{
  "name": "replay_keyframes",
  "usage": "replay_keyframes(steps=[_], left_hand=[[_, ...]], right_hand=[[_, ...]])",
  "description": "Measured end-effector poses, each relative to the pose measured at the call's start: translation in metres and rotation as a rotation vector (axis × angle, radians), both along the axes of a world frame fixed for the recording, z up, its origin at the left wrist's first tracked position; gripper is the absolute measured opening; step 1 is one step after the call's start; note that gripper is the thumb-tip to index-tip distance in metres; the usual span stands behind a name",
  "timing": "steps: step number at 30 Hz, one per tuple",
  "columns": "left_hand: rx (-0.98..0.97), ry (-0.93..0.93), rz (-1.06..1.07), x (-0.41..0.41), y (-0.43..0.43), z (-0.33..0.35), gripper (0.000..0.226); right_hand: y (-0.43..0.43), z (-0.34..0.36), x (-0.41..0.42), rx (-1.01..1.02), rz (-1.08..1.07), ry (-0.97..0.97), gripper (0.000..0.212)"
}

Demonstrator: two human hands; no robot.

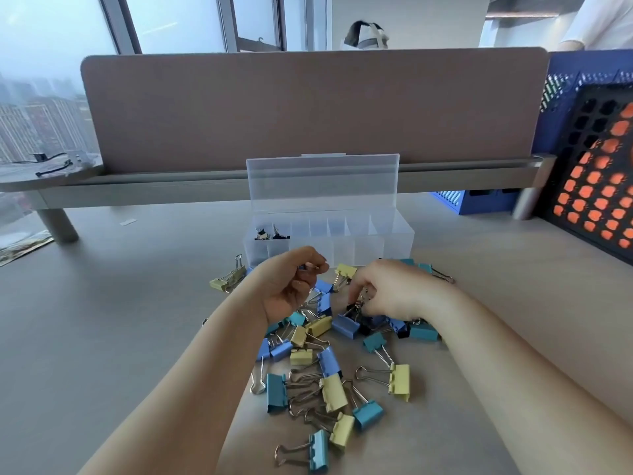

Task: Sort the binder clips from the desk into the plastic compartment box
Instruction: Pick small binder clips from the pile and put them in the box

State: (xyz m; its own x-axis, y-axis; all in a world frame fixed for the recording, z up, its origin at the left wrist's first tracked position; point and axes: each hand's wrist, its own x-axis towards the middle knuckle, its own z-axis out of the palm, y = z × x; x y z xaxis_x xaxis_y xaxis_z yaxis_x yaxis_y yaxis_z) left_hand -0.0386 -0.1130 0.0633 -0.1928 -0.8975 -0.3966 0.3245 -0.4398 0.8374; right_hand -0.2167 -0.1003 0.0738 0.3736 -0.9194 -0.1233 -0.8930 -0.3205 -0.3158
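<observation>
left hand (291,289) centre frame, fingers curled tight round a small clip (313,267), only silver wire and a bit of blue showing at the fingertips; right hand (397,293) just right of it, palm down, thumb and fingers pinching the wire handle of a dark clip (352,308) in the heap; binder clips (334,392) blue, teal, yellow, piled on desk (120,320) centre to lower centre, under and below both hands; plastic compartment box (394,234) clear, lid up, just above the hands, a few black clips (272,233) in its leftmost compartments; perforated crate (596,166) at right edge
</observation>
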Motion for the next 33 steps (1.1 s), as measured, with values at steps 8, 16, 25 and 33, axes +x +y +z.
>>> replay_keyframes(steps=[8, 16, 25, 33], left_hand=[[-0.120, -0.044, -0.019, 0.007, 0.002, 0.003, 0.012], [-0.025, -0.039, -0.073, 0.006, -0.001, 0.005, 0.008], [-0.614, -1.083, -0.397, -0.009, 0.012, -0.008, 0.023], [-0.786, -1.361, -0.420, -0.010, 0.012, -0.010, 0.010]], right_hand=[[-0.004, -0.011, 0.007, -0.193, 0.001, -0.081, 0.011], [-0.011, -0.008, -0.009, -0.062, -0.061, -0.206, 0.006], [-0.009, -0.011, -0.008, -0.018, -0.021, -0.075, 0.009], [-0.010, -0.010, -0.009, -0.015, -0.044, -0.180, 0.004]])
